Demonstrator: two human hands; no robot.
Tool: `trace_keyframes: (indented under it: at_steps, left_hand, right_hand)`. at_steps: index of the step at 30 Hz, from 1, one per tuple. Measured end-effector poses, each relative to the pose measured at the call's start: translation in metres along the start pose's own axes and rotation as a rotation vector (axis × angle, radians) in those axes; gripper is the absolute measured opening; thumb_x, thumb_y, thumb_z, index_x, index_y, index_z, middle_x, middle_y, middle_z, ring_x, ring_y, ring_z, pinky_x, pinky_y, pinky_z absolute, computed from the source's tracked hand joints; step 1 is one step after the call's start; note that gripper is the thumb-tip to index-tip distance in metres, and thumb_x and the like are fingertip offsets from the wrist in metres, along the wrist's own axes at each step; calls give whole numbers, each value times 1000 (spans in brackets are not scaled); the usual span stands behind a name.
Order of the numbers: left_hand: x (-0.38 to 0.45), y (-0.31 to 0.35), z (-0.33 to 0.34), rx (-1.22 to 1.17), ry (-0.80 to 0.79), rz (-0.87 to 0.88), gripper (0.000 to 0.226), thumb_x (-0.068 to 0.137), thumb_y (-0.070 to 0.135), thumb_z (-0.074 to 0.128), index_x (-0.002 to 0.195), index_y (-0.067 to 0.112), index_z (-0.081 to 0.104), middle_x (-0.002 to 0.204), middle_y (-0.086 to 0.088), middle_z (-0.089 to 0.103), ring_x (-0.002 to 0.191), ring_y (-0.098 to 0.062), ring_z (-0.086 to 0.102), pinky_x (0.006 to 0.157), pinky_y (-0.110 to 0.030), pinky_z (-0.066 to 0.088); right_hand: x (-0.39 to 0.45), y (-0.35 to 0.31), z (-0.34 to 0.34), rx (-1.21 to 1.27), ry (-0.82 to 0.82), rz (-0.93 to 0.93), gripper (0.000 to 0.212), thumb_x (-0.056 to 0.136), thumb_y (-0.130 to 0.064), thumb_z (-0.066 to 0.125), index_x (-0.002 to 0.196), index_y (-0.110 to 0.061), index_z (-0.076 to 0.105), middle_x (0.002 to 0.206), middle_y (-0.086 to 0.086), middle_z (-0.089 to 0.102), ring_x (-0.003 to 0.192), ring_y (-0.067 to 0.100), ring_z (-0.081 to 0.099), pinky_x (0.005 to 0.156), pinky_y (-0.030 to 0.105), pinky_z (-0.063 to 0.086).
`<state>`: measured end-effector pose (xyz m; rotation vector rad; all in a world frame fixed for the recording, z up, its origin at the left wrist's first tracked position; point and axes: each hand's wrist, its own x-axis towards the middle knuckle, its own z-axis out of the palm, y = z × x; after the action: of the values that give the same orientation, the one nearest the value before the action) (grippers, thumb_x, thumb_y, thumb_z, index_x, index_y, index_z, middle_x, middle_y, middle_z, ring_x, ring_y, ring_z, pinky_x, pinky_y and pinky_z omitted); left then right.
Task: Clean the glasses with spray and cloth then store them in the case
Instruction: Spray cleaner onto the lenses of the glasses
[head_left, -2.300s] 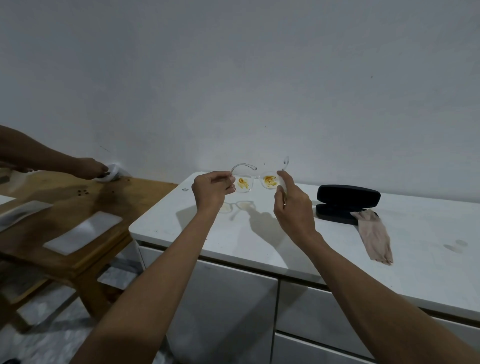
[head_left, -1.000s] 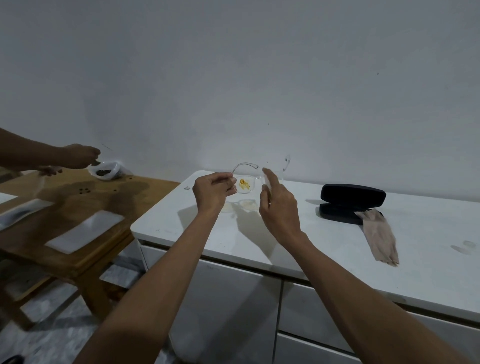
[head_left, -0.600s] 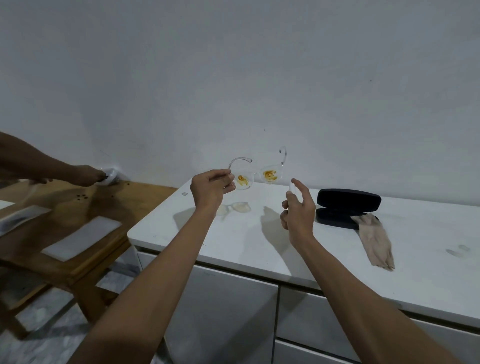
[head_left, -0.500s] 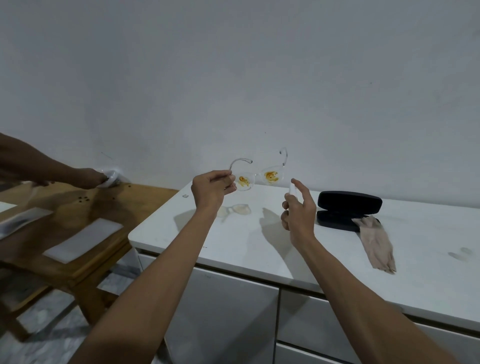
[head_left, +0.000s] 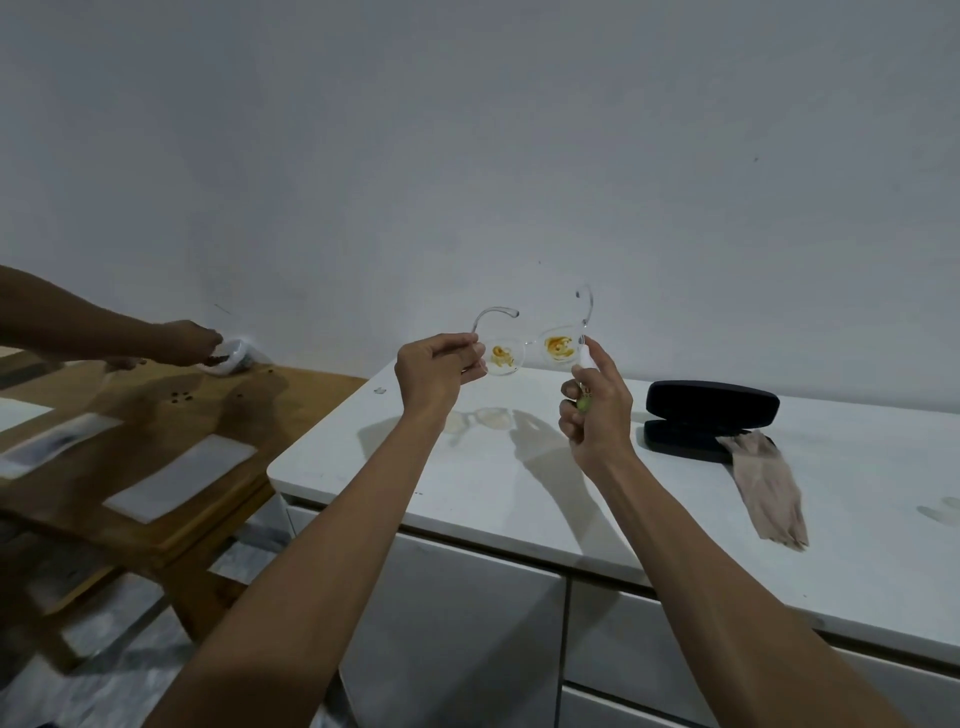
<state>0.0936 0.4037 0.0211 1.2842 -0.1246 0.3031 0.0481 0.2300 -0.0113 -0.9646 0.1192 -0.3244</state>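
Your hands hold glasses and spray mid-frame.
Your left hand (head_left: 435, 370) pinches the clear glasses (head_left: 530, 349), both lenses smeared orange; your right hand (head_left: 597, 410) is wrapped around the spray bottle (head_left: 584, 382) just beside them. Case (head_left: 707, 415) lies open on the white bench (head_left: 519, 499) at right, cloth (head_left: 768, 488) touching it.

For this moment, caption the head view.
Left hand holds stained clear glasses; right hand aims small spray bottle at them.

Clear-framed glasses (head_left: 530, 349) bear orange-yellow smears, beside a black case (head_left: 709, 418) and beige cloth (head_left: 769, 488) on the white counter (head_left: 519, 483).
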Motion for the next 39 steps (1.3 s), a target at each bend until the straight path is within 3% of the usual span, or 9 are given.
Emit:
trace_keyframes:
  at_steps: [6, 12, 19, 23, 34, 39]
  left_hand:
    - [0, 0, -1, 2, 5, -5, 19, 79, -9, 78, 97, -10, 75, 84, -18, 73, 77, -31, 73, 68, -29, 63]
    - [-1, -1, -2, 5, 5, -19, 20, 79, -9, 78, 98, -11, 74, 84, -18, 73, 74, -30, 72, 66, -28, 63]
    - [1, 1, -1, -15, 3, -12, 21, 79, -9, 78, 100, -12, 73, 84, -19, 73, 73, -29, 72, 68, -29, 63]
    - [1, 3, 0, -15, 4, -12, 21, 79, -9, 78, 99, -12, 73, 83, -19, 72, 72, -29, 71, 68, -29, 64]
    - [1, 2, -2, -9, 4, -10, 20, 78, -9, 79, 97, -10, 75, 86, -20, 74, 76, -31, 73, 69, -32, 64]
    - [1, 3, -2, -11, 2, -6, 21, 78, -9, 78, 99, -11, 74, 86, -21, 73, 76, -30, 73, 69, -31, 64]
  right_hand:
    - [-1, -3, -1, 52, 34, 37, 30, 92, -12, 51, 107, -31, 69, 63, -2, 38, 43, 12, 22, 40, 19, 16]
    - [-2, 0, -1, 56, 5, 17, 42, 96, -11, 49, 126, -35, 66, 60, -4, 42, 45, 11, 23, 39, 20, 19]
    - [-4, 11, 2, -59, -57, 40, 45, 99, -11, 49, 133, -38, 61, 65, 0, 43, 43, 10, 25, 38, 20, 21]
    - [-11, 16, 5, -54, -72, 62, 39, 99, -10, 51, 121, -40, 63, 65, 0, 45, 44, 11, 26, 40, 21, 19]
    - [-9, 20, 15, 9, -100, 126, 41, 97, -16, 47, 131, -35, 60, 64, 5, 48, 40, 10, 27, 37, 18, 20]
    - [-13, 19, 19, -29, -119, 114, 37, 97, -16, 46, 115, -40, 67, 60, 2, 42, 42, 11, 25, 37, 18, 17]
